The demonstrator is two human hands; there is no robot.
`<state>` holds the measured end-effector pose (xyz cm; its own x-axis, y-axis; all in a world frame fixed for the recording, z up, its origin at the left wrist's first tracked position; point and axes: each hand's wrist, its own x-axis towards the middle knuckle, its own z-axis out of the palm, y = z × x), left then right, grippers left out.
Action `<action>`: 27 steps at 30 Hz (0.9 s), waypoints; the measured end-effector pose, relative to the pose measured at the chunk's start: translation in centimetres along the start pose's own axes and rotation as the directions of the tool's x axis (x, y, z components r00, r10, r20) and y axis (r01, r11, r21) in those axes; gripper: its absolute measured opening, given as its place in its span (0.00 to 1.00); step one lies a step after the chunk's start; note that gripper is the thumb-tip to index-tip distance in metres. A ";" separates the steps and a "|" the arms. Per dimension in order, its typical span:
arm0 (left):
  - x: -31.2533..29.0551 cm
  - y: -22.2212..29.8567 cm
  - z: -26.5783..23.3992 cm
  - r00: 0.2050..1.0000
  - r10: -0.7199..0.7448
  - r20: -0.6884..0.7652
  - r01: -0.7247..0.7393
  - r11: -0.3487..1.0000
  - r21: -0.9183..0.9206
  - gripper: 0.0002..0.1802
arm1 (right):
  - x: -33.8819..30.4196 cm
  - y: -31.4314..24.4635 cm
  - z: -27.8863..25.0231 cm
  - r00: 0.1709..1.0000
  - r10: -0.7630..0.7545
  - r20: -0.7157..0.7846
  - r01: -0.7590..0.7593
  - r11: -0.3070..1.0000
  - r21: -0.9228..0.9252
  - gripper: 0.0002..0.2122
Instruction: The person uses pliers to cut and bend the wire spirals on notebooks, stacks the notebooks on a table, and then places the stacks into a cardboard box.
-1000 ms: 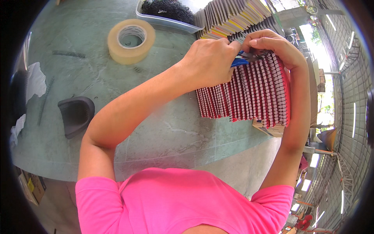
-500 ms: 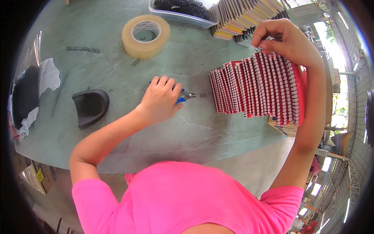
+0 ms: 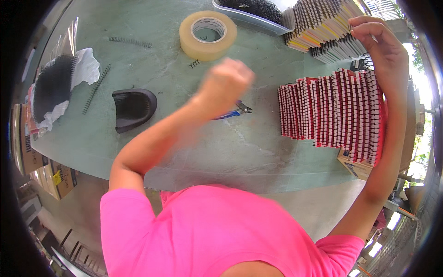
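Observation:
My left hand (image 3: 226, 85) is raised above the table, smeared by motion, so its fingers cannot be made out. Beneath and beside it lie blue-handled wire cutters (image 3: 237, 111), jaws pointing right, partly covered by the hand and wrist. Over on the right, my right hand (image 3: 385, 51) is lifted beyond the far end of a row of red spiral-bound notebooks (image 3: 332, 111). Its thumb and forefinger are pinched together on something small and dark that I cannot make out. My right forearm runs along the right side of the notebooks, whose dark coils face up.
A roll of clear tape (image 3: 187, 41), a clear bin of black coils (image 3: 258, 14) and stacked spiral notebooks (image 3: 318, 23) stand at the back. Loose coils (image 3: 97, 87), a black curved holder (image 3: 134, 111) and a bundle of black coils (image 3: 55, 90) lie left.
My left hand has let go of the cutters and risen away from them. The short coil by their jaws no longer shows. My right hand has moved up and away from the notebooks. The view has shifted.

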<state>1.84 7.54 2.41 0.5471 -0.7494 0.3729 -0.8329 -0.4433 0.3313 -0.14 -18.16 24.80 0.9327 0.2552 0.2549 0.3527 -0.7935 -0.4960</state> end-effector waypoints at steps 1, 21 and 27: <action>0.1 -1.8 -0.5 0.993 -0.121 -0.013 0.122 0.986 0.112 0.09 | -0.8 -1.3 -0.4 1.000 0.030 0.005 -0.029 0.998 -0.049 0.06; 7.7 3.1 -2.5 0.798 -0.039 0.602 0.329 -0.809 -0.487 0.22 | 0.2 -3.2 1.8 0.971 -0.023 0.236 0.030 0.999 -0.028 0.08; 14.8 -1.3 4.0 0.937 0.259 0.234 0.305 -0.934 -0.185 0.23 | 0.4 -2.8 2.2 0.987 -0.123 0.101 0.131 0.989 -0.068 0.10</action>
<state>10.73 -4.93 4.06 0.2772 -0.9321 0.2329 0.9603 0.2769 -0.0351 -0.56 -14.57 24.47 0.8848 0.4056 0.2293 0.4655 -0.7890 -0.4010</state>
